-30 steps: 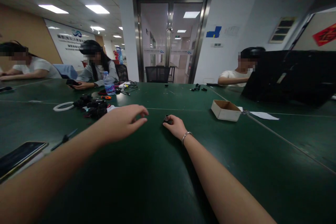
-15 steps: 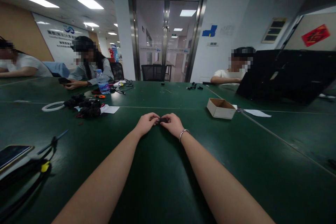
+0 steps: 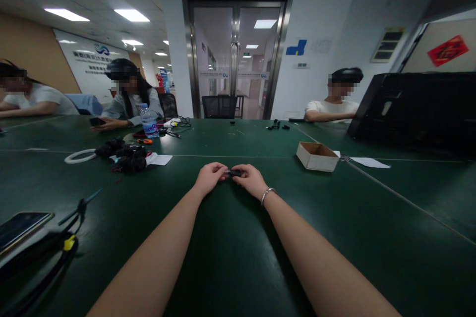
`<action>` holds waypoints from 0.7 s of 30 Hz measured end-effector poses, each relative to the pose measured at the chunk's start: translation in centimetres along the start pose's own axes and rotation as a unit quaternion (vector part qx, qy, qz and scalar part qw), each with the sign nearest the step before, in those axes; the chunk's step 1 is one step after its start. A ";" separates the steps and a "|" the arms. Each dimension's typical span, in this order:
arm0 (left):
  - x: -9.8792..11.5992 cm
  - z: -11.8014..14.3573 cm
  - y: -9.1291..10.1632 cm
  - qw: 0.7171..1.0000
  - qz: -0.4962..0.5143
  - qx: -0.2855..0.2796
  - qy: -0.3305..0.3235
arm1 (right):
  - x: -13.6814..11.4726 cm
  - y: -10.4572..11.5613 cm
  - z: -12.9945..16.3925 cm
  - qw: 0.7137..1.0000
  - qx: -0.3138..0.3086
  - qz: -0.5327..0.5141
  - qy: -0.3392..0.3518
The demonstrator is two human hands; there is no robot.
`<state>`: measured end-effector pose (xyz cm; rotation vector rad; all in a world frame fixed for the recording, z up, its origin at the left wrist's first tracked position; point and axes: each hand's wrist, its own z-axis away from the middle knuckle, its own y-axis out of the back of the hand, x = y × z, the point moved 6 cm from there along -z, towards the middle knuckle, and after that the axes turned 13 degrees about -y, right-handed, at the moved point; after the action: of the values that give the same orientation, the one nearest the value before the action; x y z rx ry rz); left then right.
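Between my two hands is a small black piece with a silvery end, held just above or against the green tabletop. My left hand is closed, its thumb and fingertips pinching the silvery end. From the other side, my right hand, with a silver bracelet at the wrist, pinches the black body. Fingertips cover part of the piece, so its exact kind cannot be made out.
An open cardboard box stands to the right, beside a white paper. Black cable bundles, a white ring and a water bottle are at left. A phone lies nearer. Several people sit across.
My right hand has shifted slightly right, and more of the black piece and its silvery end shows between my fingers. The whole view has moved a little.
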<state>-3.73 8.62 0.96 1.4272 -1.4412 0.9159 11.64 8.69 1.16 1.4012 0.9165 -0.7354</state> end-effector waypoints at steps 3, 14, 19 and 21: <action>0.1 0.0 -0.1 1.000 -0.005 -0.009 -0.001 | 0.0 -0.1 0.1 1.000 -0.017 -0.011 -0.010; -0.6 -0.2 0.0 0.999 -0.031 -0.025 -0.005 | 0.2 -0.3 -0.1 0.976 -0.075 -0.199 -0.053; -0.6 -0.2 0.1 0.999 -0.047 -0.012 -0.001 | 0.1 -0.1 0.1 0.962 -0.106 -0.245 -0.056; -0.7 -0.3 0.1 0.998 -0.060 -0.009 0.007 | 0.1 0.0 0.2 0.958 -0.113 -0.257 -0.053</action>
<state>-3.83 9.12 0.42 1.4749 -1.3350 0.8328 11.69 8.50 1.01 0.9159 1.2558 -1.0445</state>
